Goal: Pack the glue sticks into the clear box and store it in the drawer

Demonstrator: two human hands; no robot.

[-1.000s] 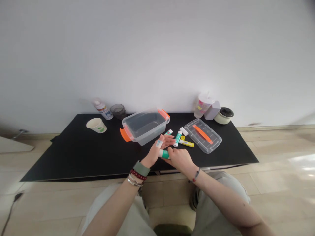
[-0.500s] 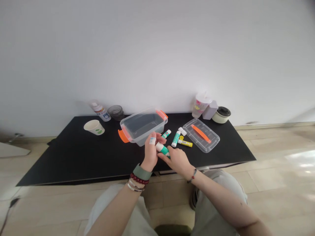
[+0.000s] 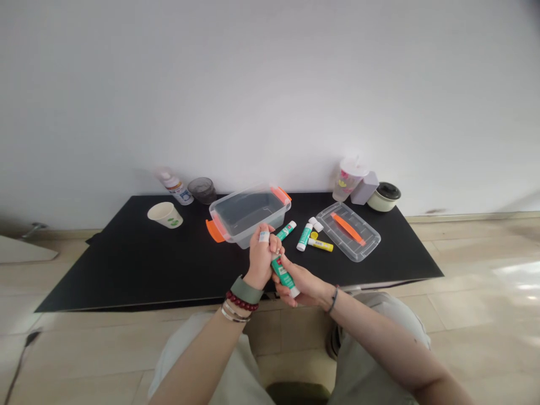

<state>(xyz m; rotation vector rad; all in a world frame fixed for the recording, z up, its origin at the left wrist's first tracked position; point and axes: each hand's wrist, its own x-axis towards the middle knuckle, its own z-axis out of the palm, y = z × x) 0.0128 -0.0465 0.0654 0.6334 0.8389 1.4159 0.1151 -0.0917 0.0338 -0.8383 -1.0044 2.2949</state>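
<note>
My right hand [image 3: 301,281] holds a green and white glue stick [image 3: 284,277] near the table's front edge. Curled round the upper end of that stick is my left hand [image 3: 262,256], its fingers closed; the end itself is hidden. Just beyond my hands lie a green glue stick [image 3: 287,230], a second green one [image 3: 304,237] and a yellow one [image 3: 320,244]. White caps [image 3: 316,224] and a yellow cap [image 3: 314,235] rest beside them. Behind my left hand stands a clear box [image 3: 248,216] with orange latches.
A clear lid [image 3: 358,247] with an orange handle lies at the right of the black table [image 3: 169,270]. Behind it stand a lidded tumbler [image 3: 348,180], a pale box [image 3: 365,188] and a round pot [image 3: 383,198]. A paper cup [image 3: 164,215], spray can [image 3: 179,190] and dark glass [image 3: 202,191] are at left.
My left fingers have closed round the upper end of the held glue stick. My right hand has moved down and turned, so more of the stick's label shows. The view has shifted slightly.
</note>
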